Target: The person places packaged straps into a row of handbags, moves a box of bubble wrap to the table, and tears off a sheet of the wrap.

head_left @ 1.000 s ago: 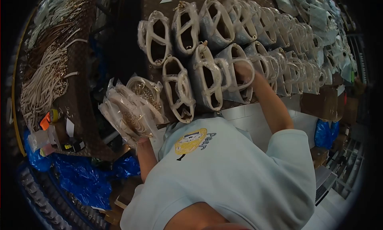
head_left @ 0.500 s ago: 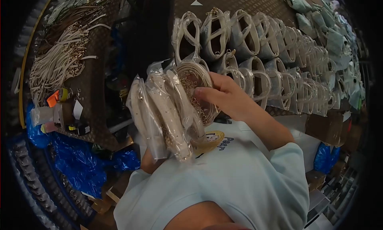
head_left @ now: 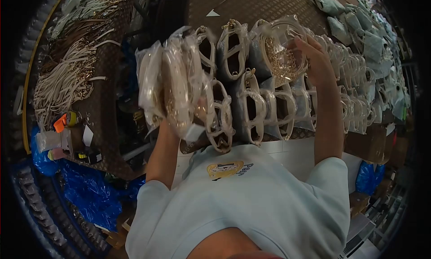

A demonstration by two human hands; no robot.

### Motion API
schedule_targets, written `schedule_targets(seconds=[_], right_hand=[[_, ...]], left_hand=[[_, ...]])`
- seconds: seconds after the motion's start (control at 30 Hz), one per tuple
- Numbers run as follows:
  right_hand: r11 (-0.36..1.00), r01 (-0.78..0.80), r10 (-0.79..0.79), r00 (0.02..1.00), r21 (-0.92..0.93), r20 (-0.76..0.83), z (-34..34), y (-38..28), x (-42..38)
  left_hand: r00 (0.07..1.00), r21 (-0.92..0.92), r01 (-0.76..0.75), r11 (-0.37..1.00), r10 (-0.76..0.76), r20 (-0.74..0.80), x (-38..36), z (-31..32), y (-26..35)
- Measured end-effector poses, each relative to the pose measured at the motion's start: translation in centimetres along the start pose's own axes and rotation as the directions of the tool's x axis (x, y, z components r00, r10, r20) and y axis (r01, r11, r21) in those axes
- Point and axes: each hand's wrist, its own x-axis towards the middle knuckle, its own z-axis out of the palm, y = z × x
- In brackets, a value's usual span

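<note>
My right hand (head_left: 312,54) grips a coiled strap with a gold chain (head_left: 283,52) in clear plastic, held over the rows of bags. Several more plastic-wrapped coiled straps (head_left: 175,79) are bunched together at the left. My left forearm (head_left: 162,144) rises beneath this bunch and supports it; the packs hide the fingers of that hand. Pale handbags (head_left: 233,48) in clear plastic stand upright in two rows behind and beside the packs, their looped handles facing up.
Loose straps with gold clasps (head_left: 72,75) lie piled on the left table. An orange tape dispenser (head_left: 60,123) sits at its near end, above blue plastic (head_left: 92,191). More pale bags (head_left: 377,48) are heaped at the far right.
My right hand has moved right and away from my body, taking one coiled strap from the bunch. The remaining packs have shifted slightly up and left.
</note>
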Motion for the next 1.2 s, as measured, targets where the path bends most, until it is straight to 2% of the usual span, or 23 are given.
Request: schedule_targets(seconds=[0.03, 0.07, 0.1, 0.17, 0.23, 0.3, 0.33, 0.37, 0.4, 0.47, 0.5, 0.63, 0.73, 0.83, 0.87, 0.9, 0.93, 0.97, 1.0, 1.03, 1.07, 1.13, 1.2], right_hand=[[1.000, 0.004, -0.004, 1.000, 0.005, -0.010, -0.2, -0.2, 0.3], [0.970, -0.014, 0.031, 0.997, 0.242, -0.070, -0.1, -0.5, 0.4], [0.885, -0.012, 0.075, 0.990, 0.465, -0.118, -0.3, -0.8, 0.8], [0.880, -0.028, 0.074, 0.994, 0.475, -0.078, -1.9, 0.8, 2.6], [0.872, -0.043, 0.072, 0.997, 0.487, -0.040, -2.0, 1.9, 3.3], [0.861, -0.347, 0.336, 0.937, 0.372, 0.096, 0.5, 2.5, 3.7], [0.830, -0.356, 0.252, 0.926, 0.430, 0.281, 1.0, 4.5, 4.8], [0.793, -0.375, 0.145, 0.881, 0.479, 0.450, 1.4, 6.6, 5.9], [0.790, -0.368, 0.137, 0.885, 0.490, 0.445, 1.9, 6.9, 6.4], [0.738, -0.525, 0.291, 0.815, 0.424, 0.502, 2.7, 7.5, 6.9], [0.746, -0.522, 0.256, 0.798, 0.414, 0.546, 2.6, 8.2, 7.4], [0.777, -0.494, 0.277, 0.824, 0.390, 0.494, 2.7, 8.6, 7.6], [0.694, -0.514, 0.336, 0.850, 0.504, 0.405, 3.0, 7.6, 7.3], [0.638, -0.402, 0.399, 0.902, 0.657, 0.164, 2.9, 7.4, 7.3], [0.638, -0.403, 0.402, 0.901, 0.656, 0.163, 2.6, 7.8, 7.5], [0.891, -0.310, 0.340, 0.940, 0.330, -0.035, 2.4, 7.5, 7.5], [0.974, -0.213, 0.195, 0.962, -0.077, -0.190, 2.4, 7.0, 7.3], [0.884, -0.201, 0.144, 0.976, -0.423, -0.162, 2.3, 6.3, 6.7], [0.881, -0.203, 0.143, 0.975, -0.427, -0.168, 3.3, 6.5, 6.1], [0.730, 0.029, -0.206, 0.962, -0.682, -0.180, 4.3, 7.1, 5.8], [0.446, 0.193, -0.523, 0.848, -0.874, -0.079, 5.2, 7.2, 5.7], [0.468, 0.282, -0.554, 0.832, -0.837, -0.029, 6.7, 5.5, 5.6], [0.619, 0.107, -0.143, 0.990, -0.778, 0.022, 7.7, 4.5, 7.0]], left_hand=[[0.994, -0.026, 0.098, 0.995, -0.097, 0.042, 2.1, -0.3, -0.3], [0.978, -0.050, 0.197, 0.979, -0.192, 0.084, 3.9, -0.5, -0.7], [0.988, 0.092, 0.154, 0.984, -0.156, 0.014, 4.9, -1.0, -0.7], [0.989, 0.383, 0.124, 0.915, -0.081, -0.127, 6.9, -2.0, -0.8], [0.959, 0.350, 0.274, 0.896, -0.279, -0.036, 9.0, -4.4, -0.5], [0.922, 0.343, 0.363, 0.867, -0.388, 0.006, 9.9, -5.6, -0.8], [0.965, 0.314, 0.250, 0.916, -0.210, -0.158, 9.9, -5.6, -1.5], [0.947, 0.308, 0.126, 0.943, -0.022, -0.320, 9.7, -5.6, -2.1], [0.932, 0.328, 0.096, 0.940, 0.031, -0.361, 9.6, -5.9, -2.4], [0.937, 0.331, 0.123, 0.936, 0.001, -0.349, 9.5, -6.2, -2.5], [0.938, 0.337, 0.131, 0.932, -0.007, -0.345, 9.6, -6.5, -2.4], [0.938, 0.367, 0.158, 0.916, -0.023, -0.346, 9.4, -7.0, -1.6], [0.940, 0.376, 0.156, 0.914, -0.021, -0.339, 9.0, -7.1, -0.9], [0.944, 0.362, 0.135, 0.922, -0.010, -0.329, 8.4, -7.1, -0.8], [0.945, 0.356, 0.130, 0.925, -0.007, -0.327, 8.2, -7.2, -0.8], [0.946, 0.345, 0.120, 0.931, -0.002, -0.324, 8.0, -7.3, -1.0], [0.948, 0.336, 0.112, 0.935, 0.000, -0.317, 8.0, -7.4, -1.2], [0.951, 0.323, 0.104, 0.941, 0.002, -0.310, 7.9, -7.4, -1.4], [0.954, 0.316, 0.096, 0.944, 0.003, -0.300, 8.0, -7.5, -1.6], [0.956, 0.305, 0.095, 0.948, -0.002, -0.292, 8.1, -7.6, -1.8], [0.959, 0.303, 0.093, 0.948, -0.004, -0.282, 8.3, -7.6, -1.8], [0.963, 0.293, 0.089, 0.952, -0.006, -0.271, 8.5, -7.8, -1.9], [0.963, 0.282, 0.089, 0.955, -0.010, -0.268, 8.7, -8.1, -1.9]])
